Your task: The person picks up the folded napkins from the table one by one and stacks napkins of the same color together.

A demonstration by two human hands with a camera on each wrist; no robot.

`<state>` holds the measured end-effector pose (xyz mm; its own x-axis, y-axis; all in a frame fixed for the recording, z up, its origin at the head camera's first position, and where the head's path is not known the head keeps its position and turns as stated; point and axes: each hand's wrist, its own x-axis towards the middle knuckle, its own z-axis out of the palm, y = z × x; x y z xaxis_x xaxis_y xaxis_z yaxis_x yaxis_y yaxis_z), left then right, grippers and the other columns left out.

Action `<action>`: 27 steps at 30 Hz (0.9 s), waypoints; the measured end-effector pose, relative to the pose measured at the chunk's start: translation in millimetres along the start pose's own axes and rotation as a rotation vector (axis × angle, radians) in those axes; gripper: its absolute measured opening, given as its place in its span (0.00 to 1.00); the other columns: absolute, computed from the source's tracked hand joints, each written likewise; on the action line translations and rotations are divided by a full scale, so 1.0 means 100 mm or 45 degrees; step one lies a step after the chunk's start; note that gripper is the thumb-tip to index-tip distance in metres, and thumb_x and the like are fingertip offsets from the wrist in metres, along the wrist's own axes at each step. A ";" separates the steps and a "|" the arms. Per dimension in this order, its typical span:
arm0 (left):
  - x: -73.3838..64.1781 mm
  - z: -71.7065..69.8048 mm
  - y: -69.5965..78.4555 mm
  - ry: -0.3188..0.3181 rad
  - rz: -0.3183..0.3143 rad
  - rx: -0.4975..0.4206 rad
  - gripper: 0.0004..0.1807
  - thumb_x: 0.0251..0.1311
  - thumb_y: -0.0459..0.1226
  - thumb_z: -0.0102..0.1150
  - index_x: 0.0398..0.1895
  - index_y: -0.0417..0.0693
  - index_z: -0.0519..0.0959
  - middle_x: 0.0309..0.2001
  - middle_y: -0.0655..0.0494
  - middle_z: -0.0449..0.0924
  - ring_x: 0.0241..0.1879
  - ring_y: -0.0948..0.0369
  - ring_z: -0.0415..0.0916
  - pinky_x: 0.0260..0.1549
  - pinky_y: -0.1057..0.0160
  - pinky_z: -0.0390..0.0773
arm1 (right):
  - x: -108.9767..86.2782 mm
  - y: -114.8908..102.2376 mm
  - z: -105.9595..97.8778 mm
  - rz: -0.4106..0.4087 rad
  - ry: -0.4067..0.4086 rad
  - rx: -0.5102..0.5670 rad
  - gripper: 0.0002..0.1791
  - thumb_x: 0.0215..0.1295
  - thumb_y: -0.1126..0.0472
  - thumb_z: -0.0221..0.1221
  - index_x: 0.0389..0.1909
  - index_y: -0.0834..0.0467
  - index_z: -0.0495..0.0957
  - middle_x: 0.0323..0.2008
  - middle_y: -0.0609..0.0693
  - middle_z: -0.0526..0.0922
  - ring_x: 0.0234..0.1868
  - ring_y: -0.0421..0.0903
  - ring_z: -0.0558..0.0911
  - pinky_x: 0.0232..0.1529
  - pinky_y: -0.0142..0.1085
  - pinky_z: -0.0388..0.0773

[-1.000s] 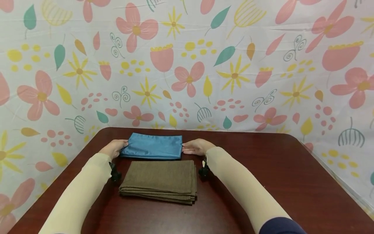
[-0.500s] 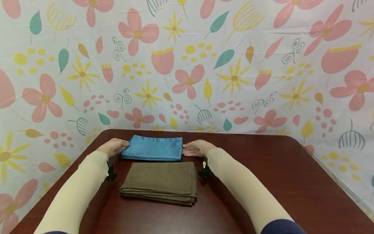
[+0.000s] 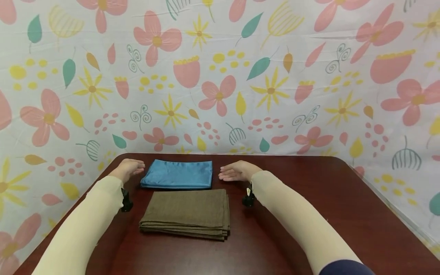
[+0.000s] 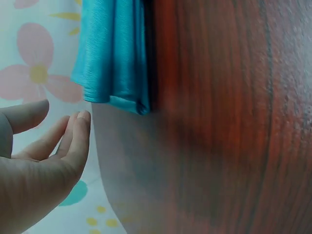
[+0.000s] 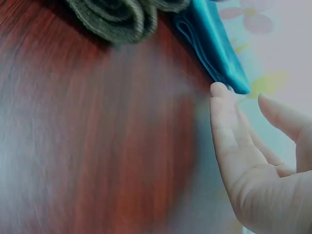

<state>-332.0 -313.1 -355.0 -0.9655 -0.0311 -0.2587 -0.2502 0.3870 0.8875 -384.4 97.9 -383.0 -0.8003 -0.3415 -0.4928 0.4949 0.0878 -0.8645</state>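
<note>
A folded blue satiny cloth (image 3: 178,174) lies flat near the far edge of the table, its folded end (image 4: 114,63) showing in the left wrist view. Just off its left side is my left hand (image 3: 128,169), fingers extended and holding nothing. My right hand (image 3: 238,171) hovers a small gap beyond the cloth's right side, its fingers also straight and bare. Closer to me lies a folded olive-brown cloth (image 3: 185,214), stacked in several layers; neither hand touches it. In the right wrist view its rolled-looking folds (image 5: 122,19) appear at the top, beside the blue cloth (image 5: 214,44).
Both cloths rest on a dark reddish-brown wooden table (image 3: 292,198) with rounded far corners. Behind it hangs a white sheet (image 3: 220,76) printed with flowers and leaves. Small black devices (image 3: 126,200) are strapped at both wrists.
Both hands have let go of the blue cloth's sides and drawn outward, the left to the left and the right to the right. The two cloths stay in place on the table.
</note>
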 end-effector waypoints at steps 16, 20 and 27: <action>-0.14 0.17 0.37 -0.128 0.086 0.065 0.33 0.76 0.38 0.40 0.76 0.35 0.44 0.76 0.34 0.43 0.74 0.44 0.49 0.73 0.50 0.55 | -0.31 -0.26 -0.28 -0.125 0.015 -0.037 0.25 0.73 0.63 0.53 0.68 0.64 0.65 0.64 0.66 0.71 0.60 0.55 0.79 0.63 0.43 0.74; -0.12 0.22 0.45 -0.174 0.117 0.047 0.33 0.76 0.39 0.40 0.77 0.37 0.43 0.76 0.36 0.43 0.74 0.45 0.50 0.73 0.51 0.55 | -0.38 -0.30 -0.31 -0.150 -0.002 -0.083 0.27 0.73 0.61 0.53 0.69 0.64 0.63 0.65 0.65 0.71 0.59 0.54 0.79 0.63 0.43 0.74; -0.14 0.33 0.58 -0.200 0.156 0.018 0.31 0.76 0.40 0.41 0.76 0.39 0.48 0.76 0.40 0.49 0.75 0.48 0.51 0.74 0.52 0.53 | -0.51 -0.41 -0.37 -0.155 0.001 -0.105 0.28 0.72 0.60 0.54 0.69 0.65 0.62 0.65 0.65 0.71 0.59 0.54 0.79 0.65 0.44 0.72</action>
<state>-330.5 -259.4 -312.1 -0.9652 0.1612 -0.2061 -0.1291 0.3920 0.9109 -376.0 146.5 -326.2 -0.8530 -0.3540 -0.3836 0.3643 0.1226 -0.9232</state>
